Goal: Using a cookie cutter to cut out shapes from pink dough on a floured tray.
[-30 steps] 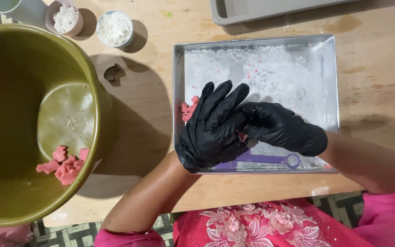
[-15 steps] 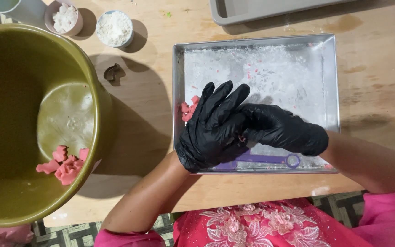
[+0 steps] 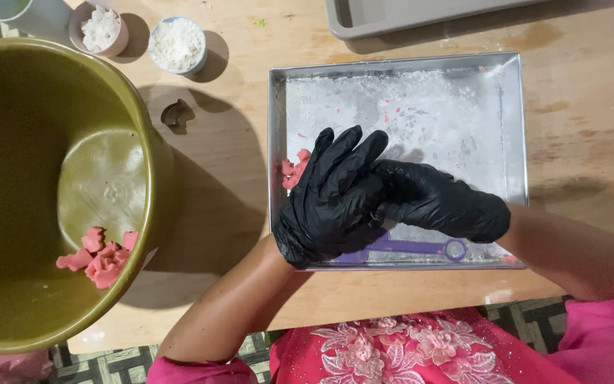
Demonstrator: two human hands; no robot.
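Over the metal tray [image 3: 513,128] both gloved hands press together: left hand [image 3: 328,199] spread flat w/ fingers wide, right hand [image 3: 438,203] closed against its palm; can't tell what's between them. Pink dough [image 3: 293,171] lies in tray just left of left fingers. Purple tool [image 3: 421,249] below hands. Vs 1 s ago: hands barely moved, dough same spot

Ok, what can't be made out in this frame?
- Head view: the hands, left hand over right hand, hide whatever is pressed between them.
- Pink dough in the tray: mostly covered by the left hand.
- Purple tool: one end under the left hand.
- Grey tray: cut by the top edge.
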